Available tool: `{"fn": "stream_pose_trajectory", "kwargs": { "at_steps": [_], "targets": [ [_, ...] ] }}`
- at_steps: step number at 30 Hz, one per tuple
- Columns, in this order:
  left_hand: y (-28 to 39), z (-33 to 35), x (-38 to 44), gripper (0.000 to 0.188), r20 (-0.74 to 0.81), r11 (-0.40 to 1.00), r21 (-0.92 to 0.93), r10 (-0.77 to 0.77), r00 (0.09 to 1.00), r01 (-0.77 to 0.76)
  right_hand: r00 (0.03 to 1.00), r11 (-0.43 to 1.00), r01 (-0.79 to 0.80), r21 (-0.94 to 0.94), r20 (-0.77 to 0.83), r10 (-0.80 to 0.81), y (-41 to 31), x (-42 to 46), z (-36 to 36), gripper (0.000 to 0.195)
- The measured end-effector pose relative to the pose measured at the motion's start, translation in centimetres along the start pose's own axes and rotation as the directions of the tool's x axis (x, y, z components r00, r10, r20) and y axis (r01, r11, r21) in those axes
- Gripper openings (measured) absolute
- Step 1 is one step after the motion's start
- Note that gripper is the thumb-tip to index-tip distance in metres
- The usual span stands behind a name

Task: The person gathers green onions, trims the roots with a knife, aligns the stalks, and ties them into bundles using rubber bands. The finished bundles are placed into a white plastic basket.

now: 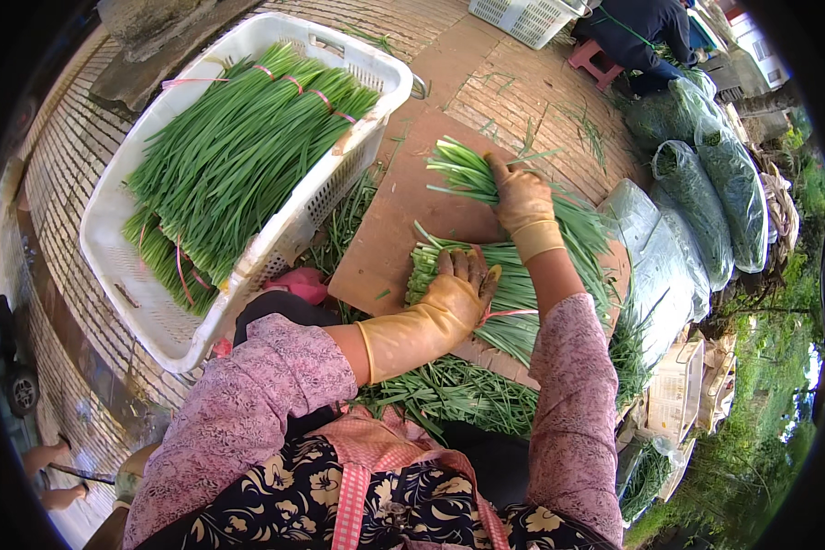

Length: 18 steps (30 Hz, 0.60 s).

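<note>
A brown board (392, 213) lies before me with green garlic chives on it. My left hand (447, 306), in a stained yellow rubber glove, curves its fingers over a chive bundle (515, 278) bound with pink ties, near its pale cut ends. Farther out, my right hand (524, 196), gloved alike, grips a bunch of chives (460, 168). Its pale stem ends point left, and its leaves trail right past my wrist. At left stands a white plastic crate (400, 79) holding several tied chive bundles (240, 144), some stacked over others.
Loose chive leaves (460, 395) heap between me and the board. Filled clear plastic bags (729, 192) line the right side, with a pale crate (674, 388) below. Beyond, a person (629, 27) sits on a red stool (595, 62) near another white crate (522, 24).
</note>
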<state>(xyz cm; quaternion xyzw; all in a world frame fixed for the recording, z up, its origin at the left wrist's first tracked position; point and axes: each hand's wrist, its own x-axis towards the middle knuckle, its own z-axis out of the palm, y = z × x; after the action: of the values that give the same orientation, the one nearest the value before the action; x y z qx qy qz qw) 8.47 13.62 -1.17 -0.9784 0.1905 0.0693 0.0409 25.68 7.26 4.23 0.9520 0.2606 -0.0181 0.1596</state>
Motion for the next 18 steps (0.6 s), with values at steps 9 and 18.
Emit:
{"fn": "stream_pose_trajectory", "kwargs": {
  "at_steps": [9,18],
  "targets": [
    [-1.3,-1.8,0.3,0.07,0.085,0.992,-0.126,0.024,0.996,-0.013,0.973,0.887,0.162,0.432,-0.221,-0.07,3.8,-1.5,2.7,0.094],
    [-2.4,-4.0,-0.5,0.107,0.167,0.999,-0.041,0.028,0.986,-0.021,0.966,0.921,0.148,0.359,-0.252,-0.057,2.1,-18.2,3.5,0.033]
  ]
}}
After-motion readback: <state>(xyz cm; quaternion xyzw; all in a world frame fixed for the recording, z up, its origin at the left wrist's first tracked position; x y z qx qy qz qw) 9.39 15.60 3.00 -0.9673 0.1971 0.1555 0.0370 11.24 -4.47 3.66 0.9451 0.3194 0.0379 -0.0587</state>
